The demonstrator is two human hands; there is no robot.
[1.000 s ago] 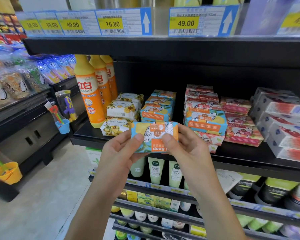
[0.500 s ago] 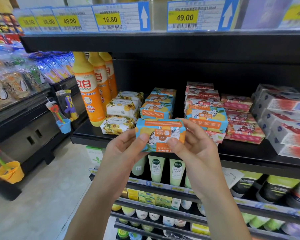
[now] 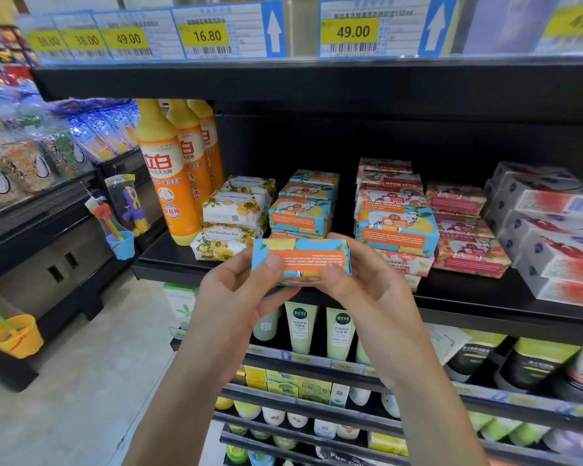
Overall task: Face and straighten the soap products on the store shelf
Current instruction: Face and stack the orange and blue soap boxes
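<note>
Here my left hand [image 3: 236, 297] and right hand [image 3: 367, 290] pinch one soap bar [image 3: 302, 260] between them. Both thumbs [image 3: 273, 264] press flat on its near face. My other fingers curl round the two ends and go behind it, where I cannot see them. The bar is a flat block with crisp folded corners, wrapped in matte paper: blue, with yellow lemon patches and an orange panel whose small print is too blurred to read. I hold it level in the air, just before the front edge of the black shelf [image 3: 478, 297].

Just beyond my fingertips stands a stack [image 3: 300, 210] of the same blue bars; its lowest one is mostly hidden behind the bar I hold. Left of my left hand lie white bars [image 3: 233, 206] in soft paper printed with yellow flowers, and past them tall orange bottles [image 3: 169, 183], smooth and glossy. Beyond my right hand a lone blue bar [image 3: 396, 227] lies on top of pink bars [image 3: 408, 264]. Farther right are grey cartons [image 3: 552, 230], cut off by the edge of view. Below my wrists stand pale green tubes [image 3: 300, 327], their lower ends hidden behind a rail. Above, price tags [image 3: 216, 31] read 16.80 and 49.00; the leftmost are blurred.
</note>
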